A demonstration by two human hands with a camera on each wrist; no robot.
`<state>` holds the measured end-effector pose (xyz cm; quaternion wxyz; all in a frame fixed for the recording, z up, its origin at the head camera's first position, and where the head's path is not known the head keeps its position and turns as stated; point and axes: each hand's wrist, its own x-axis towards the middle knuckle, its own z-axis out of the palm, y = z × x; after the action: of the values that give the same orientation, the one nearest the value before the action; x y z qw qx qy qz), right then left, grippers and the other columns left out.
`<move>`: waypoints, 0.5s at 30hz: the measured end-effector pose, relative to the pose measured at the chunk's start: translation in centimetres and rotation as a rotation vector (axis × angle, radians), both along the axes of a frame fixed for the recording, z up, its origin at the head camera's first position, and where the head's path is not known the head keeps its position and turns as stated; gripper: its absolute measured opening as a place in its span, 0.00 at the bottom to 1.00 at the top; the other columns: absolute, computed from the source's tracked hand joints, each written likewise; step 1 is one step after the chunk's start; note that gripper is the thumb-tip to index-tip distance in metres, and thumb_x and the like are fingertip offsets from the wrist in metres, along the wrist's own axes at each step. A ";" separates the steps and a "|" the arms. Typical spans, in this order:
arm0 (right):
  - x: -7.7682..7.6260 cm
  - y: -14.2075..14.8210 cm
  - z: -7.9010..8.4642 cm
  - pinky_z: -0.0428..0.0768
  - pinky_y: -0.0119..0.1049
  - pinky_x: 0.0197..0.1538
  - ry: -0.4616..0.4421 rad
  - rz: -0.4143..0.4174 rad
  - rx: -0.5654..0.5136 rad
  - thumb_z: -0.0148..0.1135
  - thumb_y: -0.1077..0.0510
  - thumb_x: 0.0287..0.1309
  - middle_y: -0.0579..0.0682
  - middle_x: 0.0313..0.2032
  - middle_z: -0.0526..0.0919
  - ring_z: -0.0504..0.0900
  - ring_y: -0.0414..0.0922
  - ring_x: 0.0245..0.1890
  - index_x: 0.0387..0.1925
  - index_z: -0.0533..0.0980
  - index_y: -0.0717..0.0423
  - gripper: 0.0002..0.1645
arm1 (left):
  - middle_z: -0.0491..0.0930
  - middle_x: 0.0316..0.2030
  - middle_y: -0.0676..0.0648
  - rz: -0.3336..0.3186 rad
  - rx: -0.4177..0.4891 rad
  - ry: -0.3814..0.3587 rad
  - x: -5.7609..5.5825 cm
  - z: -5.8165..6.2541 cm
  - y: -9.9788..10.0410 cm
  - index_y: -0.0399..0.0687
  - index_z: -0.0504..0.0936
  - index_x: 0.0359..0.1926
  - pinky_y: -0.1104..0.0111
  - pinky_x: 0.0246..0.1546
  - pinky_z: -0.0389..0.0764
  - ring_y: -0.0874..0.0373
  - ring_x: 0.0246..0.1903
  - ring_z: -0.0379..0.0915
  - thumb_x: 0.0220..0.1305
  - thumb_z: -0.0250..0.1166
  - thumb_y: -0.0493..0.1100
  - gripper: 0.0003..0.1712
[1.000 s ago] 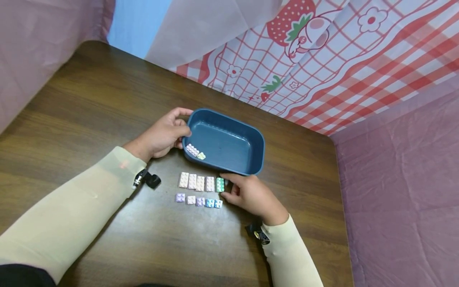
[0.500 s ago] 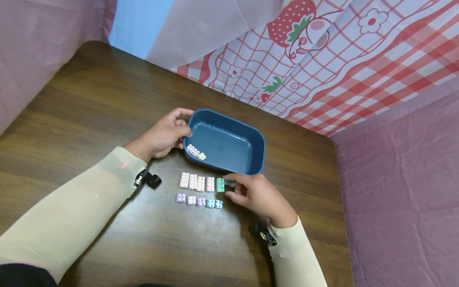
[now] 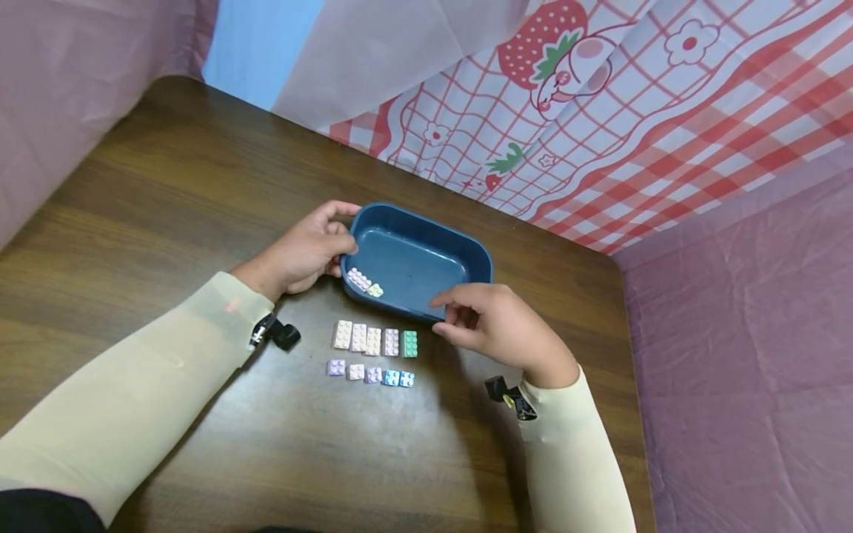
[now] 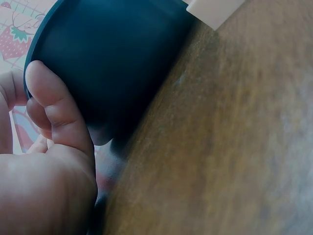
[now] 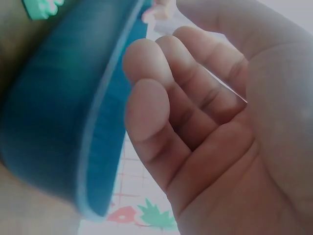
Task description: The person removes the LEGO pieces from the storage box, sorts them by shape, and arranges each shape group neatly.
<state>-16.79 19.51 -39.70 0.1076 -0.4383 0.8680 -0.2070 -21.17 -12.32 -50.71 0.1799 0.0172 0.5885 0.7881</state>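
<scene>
My left hand (image 3: 309, 248) grips the left end of a dark blue plastic bin (image 3: 413, 259), and the left wrist view shows a fingertip pressed against its wall (image 4: 112, 58). Over the bin's front right corner hovers my right hand (image 3: 503, 326), its fingers loosely bent with nothing between them. A pink building brick (image 3: 358, 279) and a small yellow-green brick (image 3: 375, 290) lie in the bin's front left corner. In front of the bin is a row of long bricks, pale ones (image 3: 373, 341) with a green brick (image 3: 409, 343) at the right end.
Nearer the person runs a second row of small square bricks, purple (image 3: 336, 367), pinkish white (image 3: 356, 371) and blue (image 3: 392, 377). The wooden table (image 3: 266, 437) is bounded by pink cloth (image 3: 740, 333) and a strawberry-patterned curtain (image 3: 466, 141).
My right hand has moved away from the green brick, up and to the right over the bin's edge. The green brick stays in its row. My left hand keeps its hold on the bin.
</scene>
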 end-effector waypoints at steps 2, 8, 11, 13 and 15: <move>-1.0 -0.4 0.5 0.83 0.29 0.34 0.000 0.010 0.009 0.74 0.50 0.64 0.35 0.35 0.82 0.78 0.32 0.32 0.55 0.84 0.47 0.19 | 0.76 0.33 0.47 0.001 0.002 -0.001 0.0 0.0 0.0 0.58 0.65 0.71 0.71 0.22 0.78 0.55 0.27 0.73 0.65 0.61 0.29 0.36; -4.1 -2.8 1.2 0.84 0.31 0.38 -0.026 0.059 0.061 0.74 0.51 0.64 0.36 0.36 0.82 0.79 0.33 0.32 0.54 0.84 0.47 0.18 | 0.75 0.32 0.47 0.008 0.020 -0.009 -0.1 0.0 -0.1 0.57 0.65 0.71 0.71 0.20 0.78 0.56 0.25 0.73 0.65 0.60 0.28 0.37; -5.5 -3.9 1.1 0.84 0.31 0.38 -0.046 0.071 0.081 0.74 0.51 0.64 0.36 0.35 0.82 0.79 0.34 0.31 0.52 0.85 0.45 0.16 | 0.75 0.32 0.48 0.006 0.028 -0.011 -0.1 -0.1 0.0 0.57 0.65 0.71 0.72 0.20 0.78 0.56 0.25 0.72 0.65 0.60 0.28 0.37; -6.2 -4.6 0.9 0.84 0.31 0.37 -0.063 0.074 0.087 0.73 0.50 0.65 0.35 0.34 0.82 0.79 0.34 0.31 0.51 0.84 0.43 0.14 | 0.74 0.31 0.48 0.006 0.030 -0.012 -0.1 -0.1 0.0 0.57 0.65 0.71 0.72 0.19 0.78 0.57 0.24 0.72 0.65 0.60 0.28 0.37; -6.8 -5.1 0.5 0.84 0.31 0.38 -0.079 0.079 0.091 0.72 0.50 0.66 0.34 0.35 0.83 0.80 0.34 0.31 0.50 0.84 0.41 0.12 | 0.74 0.31 0.48 0.006 0.030 -0.010 -0.1 -0.1 0.0 0.56 0.65 0.72 0.72 0.19 0.78 0.57 0.24 0.72 0.65 0.60 0.28 0.37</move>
<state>-23.62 14.38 -39.16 0.1695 -0.4584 0.8537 -0.1800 -21.27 -12.29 -50.80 0.1802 0.0142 0.5757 0.7974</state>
